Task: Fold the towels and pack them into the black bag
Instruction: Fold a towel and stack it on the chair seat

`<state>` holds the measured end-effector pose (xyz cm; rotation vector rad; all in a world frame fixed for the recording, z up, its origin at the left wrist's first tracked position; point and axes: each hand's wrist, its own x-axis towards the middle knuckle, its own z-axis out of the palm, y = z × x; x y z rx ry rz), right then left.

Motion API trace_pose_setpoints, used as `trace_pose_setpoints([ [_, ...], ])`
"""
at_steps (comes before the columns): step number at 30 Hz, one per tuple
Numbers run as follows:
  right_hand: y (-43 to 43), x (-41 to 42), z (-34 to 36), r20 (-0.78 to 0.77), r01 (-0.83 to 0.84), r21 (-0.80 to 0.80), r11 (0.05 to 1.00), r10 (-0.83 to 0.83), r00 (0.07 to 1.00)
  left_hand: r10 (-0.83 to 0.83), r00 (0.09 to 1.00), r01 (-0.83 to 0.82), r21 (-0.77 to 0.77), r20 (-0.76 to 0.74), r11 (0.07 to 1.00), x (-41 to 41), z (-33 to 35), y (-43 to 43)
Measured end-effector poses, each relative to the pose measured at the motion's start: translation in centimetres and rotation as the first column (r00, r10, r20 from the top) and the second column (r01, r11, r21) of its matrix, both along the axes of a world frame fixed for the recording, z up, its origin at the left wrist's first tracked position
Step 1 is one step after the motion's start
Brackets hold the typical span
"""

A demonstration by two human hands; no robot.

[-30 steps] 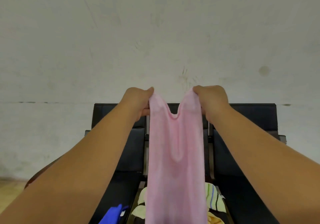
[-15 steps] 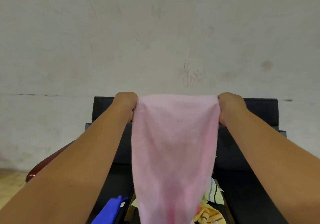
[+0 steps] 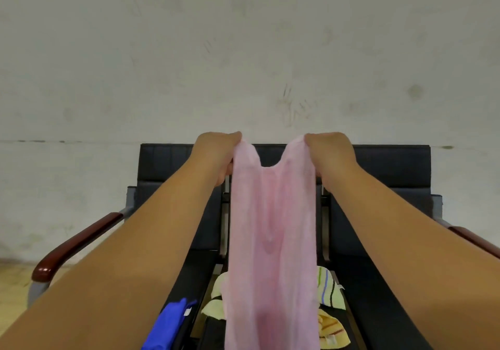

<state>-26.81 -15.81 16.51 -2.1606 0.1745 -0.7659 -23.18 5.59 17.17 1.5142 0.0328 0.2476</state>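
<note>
Pink terry hangs in front of the person as a long towel (image 3: 272,228), held up by its two top corners above the gap between two black chairs (image 3: 389,165). The left hand (image 3: 216,155) grips one corner with fingers curled round the cloth, and the right hand (image 3: 328,155) grips the other the same way. Half a second ago the hands were spread wide and the top edge ran taut and straight between them. They have since come close together, so that edge now sags in a deep V and the cloth falls in narrow lengthwise folds. Behind its lower end lie a striped towel (image 3: 328,290), a yellow towel (image 3: 331,330) and a pale yellow cloth (image 3: 215,309), with a blue cloth (image 3: 170,322) on the left chair's seat, much as before.
</note>
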Motion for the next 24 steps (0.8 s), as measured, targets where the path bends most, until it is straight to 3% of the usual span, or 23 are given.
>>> trace_pose_setpoints([
  [3, 2.4, -0.3, 0.5, 0.133, -0.203, 0.398, 0.895, 0.163, 0.978, -0.105, 0.993, 0.104, 0.02, 0.059, 0.994, -0.6, -0.1, -2.2],
  [5, 3.3, -0.8, 0.4, 0.142, -0.227, 0.325, 0.918, 0.19, 0.971, -0.154, 0.984, 0.154, 0.012, 0.086, 0.988, -0.9, -0.2, -3.5],
  [9, 3.9, -1.1, 0.3, 0.156, -0.216, 0.044, 0.975, 0.206, 0.966, -0.091, 0.984, 0.085, 0.048, 0.156, 0.995, -1.1, -0.4, -4.9],
  [14, 4.3, -1.2, 0.2, 0.112, -0.228, -0.136, 0.964, 0.243, 0.963, -0.138, 0.979, 0.134, 0.038, 0.152, 0.99, -1.8, -0.4, -5.5],
  [18, 4.6, -1.6, -0.5, 0.061, -0.297, -0.151, 0.943, 0.309, 0.949, -0.239, 0.965, 0.244, -0.037, 0.104, 0.969, -2.3, 0.2, -5.1],
  [24, 4.3, -1.3, -0.4, 0.117, -0.179, -0.148, 0.973, 0.197, 0.973, -0.384, 0.922, 0.382, 0.042, 0.058, 0.923, -3.1, 1.2, -3.7],
])
